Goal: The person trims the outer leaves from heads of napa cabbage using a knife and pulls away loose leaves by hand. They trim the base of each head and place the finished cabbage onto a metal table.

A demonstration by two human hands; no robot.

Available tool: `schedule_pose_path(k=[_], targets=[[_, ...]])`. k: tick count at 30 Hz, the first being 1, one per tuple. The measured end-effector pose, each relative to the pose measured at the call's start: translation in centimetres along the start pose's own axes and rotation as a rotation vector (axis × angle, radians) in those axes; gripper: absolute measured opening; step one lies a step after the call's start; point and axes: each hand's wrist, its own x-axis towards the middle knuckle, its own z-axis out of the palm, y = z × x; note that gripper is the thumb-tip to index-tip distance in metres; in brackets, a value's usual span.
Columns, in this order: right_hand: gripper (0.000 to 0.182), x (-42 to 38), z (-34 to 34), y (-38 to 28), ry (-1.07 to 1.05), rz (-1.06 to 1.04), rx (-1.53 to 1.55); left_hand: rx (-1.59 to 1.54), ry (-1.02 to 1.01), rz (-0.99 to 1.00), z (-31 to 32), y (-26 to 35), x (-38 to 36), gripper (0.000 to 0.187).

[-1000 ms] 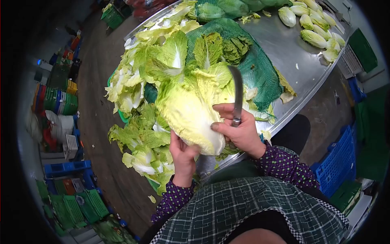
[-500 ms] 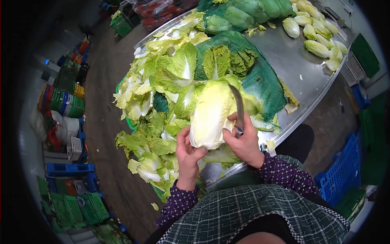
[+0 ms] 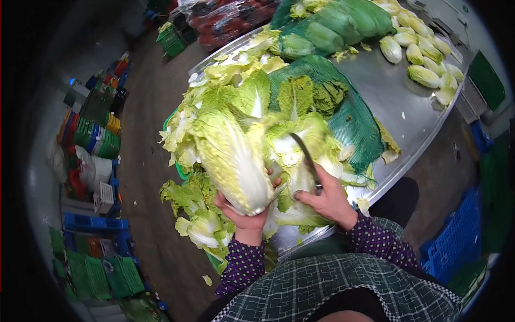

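My left hand (image 3: 244, 214) is wrapped round the base of a napa cabbage (image 3: 230, 155), whose leafy top tilts up and away to the left. In my right hand (image 3: 330, 198) is a knife (image 3: 307, 156); its dark curved blade points up and to the left. Behind the blade lie loose cabbage leaves (image 3: 316, 134), with a pale cut stem end (image 3: 290, 159) among them. The blade appears apart from the cabbage in my left hand. Its handle is mostly hidden by my fingers.
Trimmed leaves (image 3: 188, 129) are heaped along the table's left side. A green mesh bag (image 3: 351, 121) lies on the metal table (image 3: 391, 86); filled mesh bags (image 3: 332, 27) sit behind it. Several trimmed cabbages (image 3: 424, 76) are at the far right. A blue pallet (image 3: 453, 231) stands beside the table.
The cabbage has swung left and turned, exposing its leafy green side, and my left hand now grips it from below. My right hand with the knife is apart from it.
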Motion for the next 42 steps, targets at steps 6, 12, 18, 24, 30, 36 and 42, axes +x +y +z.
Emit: schedule_pose_path(k=[6,12,18,24,30,36,42], targets=[[0.042,0.8,-0.1,-3.9,-0.162,0.066,0.251,0.500,0.288,0.022,0.1,-2.3,-0.9,0.075],[0.015,0.2,0.6,-3.0,-0.033,0.090,0.290,0.469,0.279,0.007,-1.3,-3.1,-1.8,0.078],[0.030,0.6,0.1,-1.4,-0.158,0.394,0.362,0.235,0.088,-0.026,-2.6,-1.0,-0.4,0.079],[0.032,3.3,0.0,-4.6,-0.162,0.177,0.396,0.355,0.335,0.039,-0.3,-4.0,-0.7,0.089],[0.018,2.9,-0.3,-5.0,-0.120,0.327,0.718,0.043,0.163,-0.148,-1.1,-3.3,-0.2,0.088],[0.017,0.8,-2.1,-4.3,-0.189,0.313,0.698,0.109,0.287,0.000,-1.6,-1.9,0.9,0.083],[0.024,-1.7,-2.5,-3.8,-0.719,0.428,0.539,-0.071,0.377,0.163,-3.5,1.7,3.0,0.073]])
